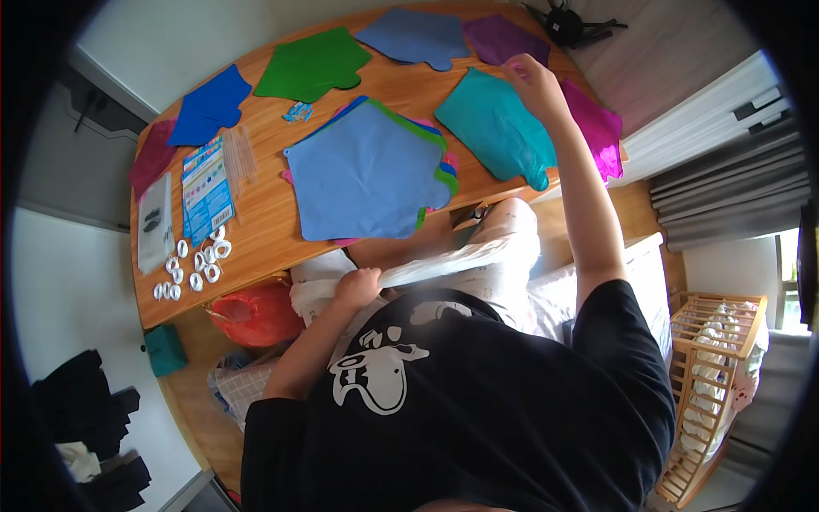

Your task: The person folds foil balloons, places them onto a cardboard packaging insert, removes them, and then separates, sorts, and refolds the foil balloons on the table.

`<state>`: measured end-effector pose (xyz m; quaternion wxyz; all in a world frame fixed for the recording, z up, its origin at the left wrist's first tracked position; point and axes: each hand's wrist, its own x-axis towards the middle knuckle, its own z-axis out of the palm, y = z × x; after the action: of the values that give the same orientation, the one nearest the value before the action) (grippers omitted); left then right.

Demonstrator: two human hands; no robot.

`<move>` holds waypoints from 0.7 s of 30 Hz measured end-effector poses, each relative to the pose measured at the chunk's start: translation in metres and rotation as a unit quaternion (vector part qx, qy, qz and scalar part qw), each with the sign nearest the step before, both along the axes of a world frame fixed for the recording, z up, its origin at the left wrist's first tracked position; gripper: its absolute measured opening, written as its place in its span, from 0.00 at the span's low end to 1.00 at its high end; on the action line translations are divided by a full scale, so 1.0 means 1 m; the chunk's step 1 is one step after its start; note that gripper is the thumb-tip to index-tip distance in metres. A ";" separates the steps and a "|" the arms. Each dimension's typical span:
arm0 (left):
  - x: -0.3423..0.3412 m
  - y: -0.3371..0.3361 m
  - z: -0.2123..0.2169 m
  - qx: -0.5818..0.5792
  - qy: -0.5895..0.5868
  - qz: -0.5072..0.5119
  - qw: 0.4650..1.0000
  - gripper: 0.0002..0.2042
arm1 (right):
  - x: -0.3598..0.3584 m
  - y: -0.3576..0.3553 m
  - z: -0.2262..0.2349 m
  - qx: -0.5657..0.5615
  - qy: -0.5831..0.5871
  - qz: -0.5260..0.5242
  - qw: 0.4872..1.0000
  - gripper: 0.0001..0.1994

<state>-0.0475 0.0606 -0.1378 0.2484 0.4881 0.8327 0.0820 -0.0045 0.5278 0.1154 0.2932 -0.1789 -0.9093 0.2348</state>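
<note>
My left hand is closed at my lap, next to a bunched white strip that runs across the white patterned shorts; whether it grips the strip is hidden. My right hand is raised over the table's far right side, fingers bent together. Whatever they hold is too small to make out. Below it lies a teal flat balloon, with a purple one behind and a magenta one to the right. A stack of flat balloons, light blue on top, lies in front of me.
Green, grey-blue and blue flat balloons line the wooden table's far side. White ribbon rolls, a printed blue card and clear sticks lie left. A red bag sits below the table edge; a wooden crib stands right.
</note>
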 end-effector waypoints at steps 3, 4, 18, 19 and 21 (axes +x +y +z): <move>0.009 -0.010 0.001 -0.001 -0.047 0.057 0.997 0.10 | -0.051 0.049 -0.025 -0.002 -0.058 -0.063 0.996 0.16; 0.007 -0.006 0.004 -0.006 -0.046 0.055 0.997 0.10 | -0.062 0.070 -0.039 0.074 -0.040 -0.031 0.996 0.20; -0.060 0.035 0.267 0.153 -0.468 -0.188 0.850 0.33 | -0.074 0.089 -0.050 0.086 -0.083 -0.045 0.992 0.17; -0.082 0.052 0.293 0.168 -0.481 -0.260 0.820 0.32 | -0.074 0.090 -0.051 0.086 -0.065 -0.053 0.993 0.17; -0.117 0.091 0.337 0.147 -0.395 -0.291 0.859 0.32 | -0.082 0.085 -0.052 0.082 -0.021 -0.060 0.995 0.15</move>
<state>-0.1646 0.1512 0.1995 0.4943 0.6655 0.4629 0.3137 -0.0862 0.6125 0.0638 0.3017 -0.2135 -0.9190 0.1372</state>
